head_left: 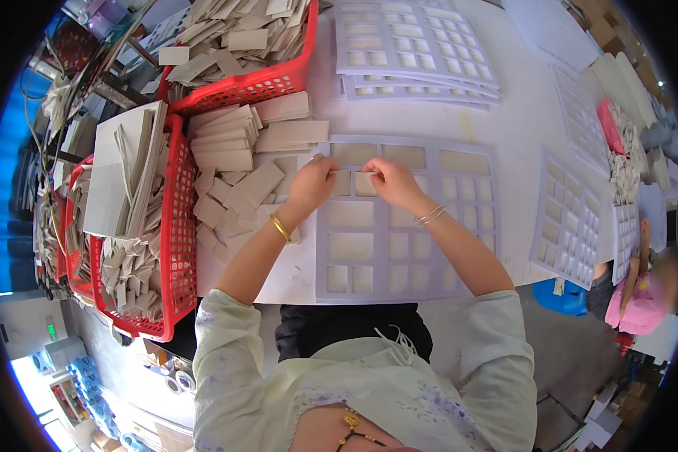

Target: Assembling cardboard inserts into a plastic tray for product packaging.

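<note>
Right hand (pixel 395 183): grip narrow, pinching a small card (pixel 365 184) by its far edge, just left of the fingertips, over white grid board (pixel 382 252). Left hand (pixel 314 181): fingertips bunched over board's far-left corner area, can't tell if holding anything. Board on tabletop (pixel 520 143).

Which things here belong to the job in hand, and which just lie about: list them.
In the job, apparently:
left hand
right hand
white grid panel under the hands
loose grey cardboard rectangles
red perforated baskets of cardboard pieces

Just lying about, probably:
blue plastic stool
ring-shaped rolls, lower left
</note>
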